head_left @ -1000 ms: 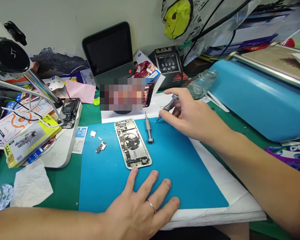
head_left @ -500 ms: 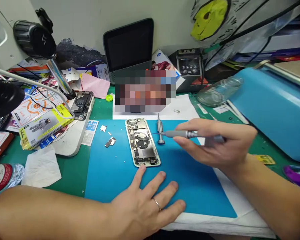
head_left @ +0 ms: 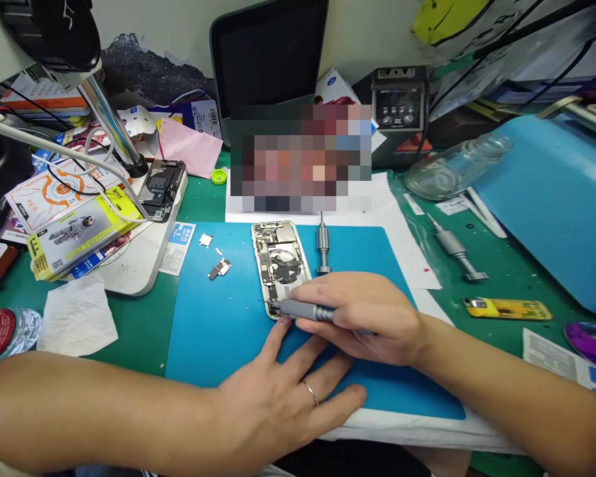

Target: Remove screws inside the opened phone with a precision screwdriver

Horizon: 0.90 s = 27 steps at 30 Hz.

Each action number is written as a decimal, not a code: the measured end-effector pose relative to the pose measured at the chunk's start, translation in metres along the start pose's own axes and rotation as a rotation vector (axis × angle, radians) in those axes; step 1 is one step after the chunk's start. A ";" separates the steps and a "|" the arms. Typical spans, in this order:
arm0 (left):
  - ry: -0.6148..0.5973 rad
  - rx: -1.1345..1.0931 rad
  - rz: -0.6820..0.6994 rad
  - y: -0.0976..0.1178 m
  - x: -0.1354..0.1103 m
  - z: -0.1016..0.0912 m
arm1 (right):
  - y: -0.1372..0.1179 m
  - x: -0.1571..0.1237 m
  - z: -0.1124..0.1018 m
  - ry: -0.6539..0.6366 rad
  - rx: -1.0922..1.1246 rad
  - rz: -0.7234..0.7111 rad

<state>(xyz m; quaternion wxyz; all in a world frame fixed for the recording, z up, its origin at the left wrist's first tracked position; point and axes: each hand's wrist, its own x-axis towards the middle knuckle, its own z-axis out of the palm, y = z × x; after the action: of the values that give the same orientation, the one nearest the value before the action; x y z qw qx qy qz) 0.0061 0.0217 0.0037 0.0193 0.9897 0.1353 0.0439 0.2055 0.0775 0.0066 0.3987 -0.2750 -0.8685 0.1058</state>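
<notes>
An opened smartphone (head_left: 281, 258) lies on the blue mat (head_left: 218, 351), its inner parts bare. My right hand (head_left: 372, 318) grips a grey precision screwdriver (head_left: 305, 310), its thin tip over the phone's lower left part; whether it touches I cannot tell. Fingers spread, my left hand (head_left: 298, 391) rests flat on the mat, its index fingertip against the phone's bottom edge. Above my right hand lies a second screwdriver (head_left: 322, 245). Left of the phone are a small metal shield plate (head_left: 205, 240) and a dark component with metal parts (head_left: 220, 267).
A third screwdriver (head_left: 454, 248) lies on the green mat at right, near a yellow strip (head_left: 509, 309) and a glass jar (head_left: 459, 165). At left are a yellow battery box (head_left: 87, 232), another opened phone (head_left: 163, 189) and a crumpled tissue (head_left: 79, 318). A dark screen (head_left: 271, 59) stands behind.
My right hand has moved left and down, bringing the screwdriver from beside the second one to the phone's lower end. My left hand has stayed in place. The view has tilted down slightly.
</notes>
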 end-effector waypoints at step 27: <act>0.171 -0.260 0.106 -0.013 0.008 -0.022 | 0.022 -0.001 0.008 0.305 0.065 0.066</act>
<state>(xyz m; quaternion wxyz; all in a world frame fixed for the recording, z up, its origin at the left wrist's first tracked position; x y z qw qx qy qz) 0.0080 0.0368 0.0258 0.1333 0.9772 0.0773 0.1461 0.2083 0.0951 -0.0081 0.5309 -0.3032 -0.7845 0.1038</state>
